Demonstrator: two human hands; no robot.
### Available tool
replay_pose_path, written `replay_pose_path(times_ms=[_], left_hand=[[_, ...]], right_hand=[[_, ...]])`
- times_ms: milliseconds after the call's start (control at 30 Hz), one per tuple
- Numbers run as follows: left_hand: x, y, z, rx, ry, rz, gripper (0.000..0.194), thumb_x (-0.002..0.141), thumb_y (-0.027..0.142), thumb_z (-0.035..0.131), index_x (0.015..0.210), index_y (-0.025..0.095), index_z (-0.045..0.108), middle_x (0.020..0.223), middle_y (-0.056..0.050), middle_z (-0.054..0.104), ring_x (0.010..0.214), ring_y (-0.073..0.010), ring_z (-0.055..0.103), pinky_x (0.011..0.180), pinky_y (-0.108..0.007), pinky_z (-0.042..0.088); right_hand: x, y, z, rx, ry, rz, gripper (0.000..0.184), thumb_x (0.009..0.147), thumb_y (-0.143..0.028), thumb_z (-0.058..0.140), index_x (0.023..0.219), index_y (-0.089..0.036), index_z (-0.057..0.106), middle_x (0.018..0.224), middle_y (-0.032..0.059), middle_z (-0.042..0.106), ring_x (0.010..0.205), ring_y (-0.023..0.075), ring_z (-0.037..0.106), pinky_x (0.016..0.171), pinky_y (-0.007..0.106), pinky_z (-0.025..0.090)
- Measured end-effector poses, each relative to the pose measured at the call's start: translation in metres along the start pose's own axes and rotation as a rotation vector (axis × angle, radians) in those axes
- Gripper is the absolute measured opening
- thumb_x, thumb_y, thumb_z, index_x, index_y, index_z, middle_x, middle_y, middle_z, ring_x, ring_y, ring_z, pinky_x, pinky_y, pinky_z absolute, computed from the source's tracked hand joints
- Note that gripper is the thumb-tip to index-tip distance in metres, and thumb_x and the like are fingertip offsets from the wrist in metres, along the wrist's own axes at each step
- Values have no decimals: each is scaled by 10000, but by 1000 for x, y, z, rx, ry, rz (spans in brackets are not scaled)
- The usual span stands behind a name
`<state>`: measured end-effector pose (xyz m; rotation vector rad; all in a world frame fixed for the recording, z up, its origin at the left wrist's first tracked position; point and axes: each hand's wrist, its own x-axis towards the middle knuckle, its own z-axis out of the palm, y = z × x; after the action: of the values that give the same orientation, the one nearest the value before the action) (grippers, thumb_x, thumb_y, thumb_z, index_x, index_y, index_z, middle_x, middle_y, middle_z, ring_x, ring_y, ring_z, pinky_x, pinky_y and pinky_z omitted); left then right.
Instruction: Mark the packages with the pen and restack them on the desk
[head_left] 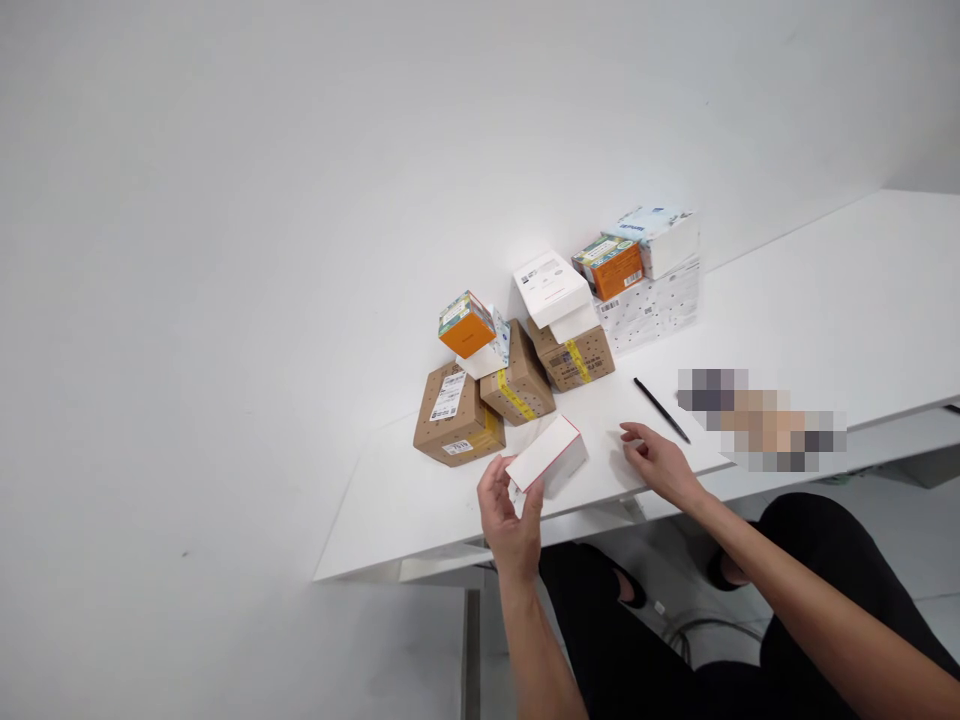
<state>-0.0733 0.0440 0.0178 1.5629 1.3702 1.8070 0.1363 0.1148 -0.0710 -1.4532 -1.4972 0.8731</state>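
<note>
A small white box with red edges (547, 455) is gripped by my left hand (510, 505), the thumb on its near side and the fingers on its left end. The box sits at or just over the table's front part; whether it touches the surface I cannot tell. My right hand (654, 462) holds nothing, its fingers loosely stretched out and apart above the table, to the right of the box. Beyond that hand a black pen (660, 410) lies slantwise. Left of the white box stands a brown carton (450, 420) with white labels.
Against the wall stand more brown cartons (517, 375) (581, 360) with yellow tape. On top are orange boxes (466, 338) (619, 272), a flat white box (553, 285) and a pale blue package (664, 240). A pixelated patch covers something right of the pen. The white table (375, 510) ends in front.
</note>
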Motion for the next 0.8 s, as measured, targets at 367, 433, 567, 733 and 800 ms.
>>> replay_pose_path(times_ms=[367, 433, 567, 733, 800], left_hand=[[-3, -8, 2, 43, 4, -62, 523, 785, 270, 706, 1258, 258, 483, 1195, -72, 578, 1140, -185, 565, 958, -307, 472], [-4, -10, 0, 76, 4, -75, 539, 783, 279, 707, 1269, 250, 475, 1223, -85, 563, 1170, -197, 549, 981, -324, 463], [-6, -12, -2, 135, 2, -70, 553, 782, 287, 705, 1278, 241, 465, 1265, -102, 539, 1201, -213, 530, 1014, -362, 446], [-7, -9, 2, 97, -8, -45, 512, 802, 292, 682, 1263, 235, 468, 1271, -112, 542, 1193, -217, 544, 1010, -381, 453], [-8, -8, 4, 69, -10, -37, 482, 811, 299, 672, 1247, 232, 478, 1261, -115, 550, 1164, -217, 567, 981, -376, 475]], right_hand=[[-1, 3, 3, -29, 2, -26, 350, 781, -265, 461, 1099, -196, 590, 991, 70, 699, 652, 158, 636, 667, 317, 510], [0, 1, 0, -39, -17, -5, 343, 789, -254, 461, 1104, -192, 584, 990, 72, 691, 647, 156, 632, 661, 311, 509], [11, -10, -20, -264, 16, -2, 352, 854, -283, 456, 1163, -159, 571, 1008, 108, 644, 692, 179, 635, 704, 332, 497], [30, -24, -47, -754, -69, 179, 381, 915, -309, 405, 1163, -70, 569, 1119, 227, 538, 849, 299, 660, 661, 374, 473], [35, -23, -51, -804, -119, 233, 366, 914, -291, 412, 1112, -39, 589, 1100, 249, 539, 854, 311, 665, 659, 371, 468]])
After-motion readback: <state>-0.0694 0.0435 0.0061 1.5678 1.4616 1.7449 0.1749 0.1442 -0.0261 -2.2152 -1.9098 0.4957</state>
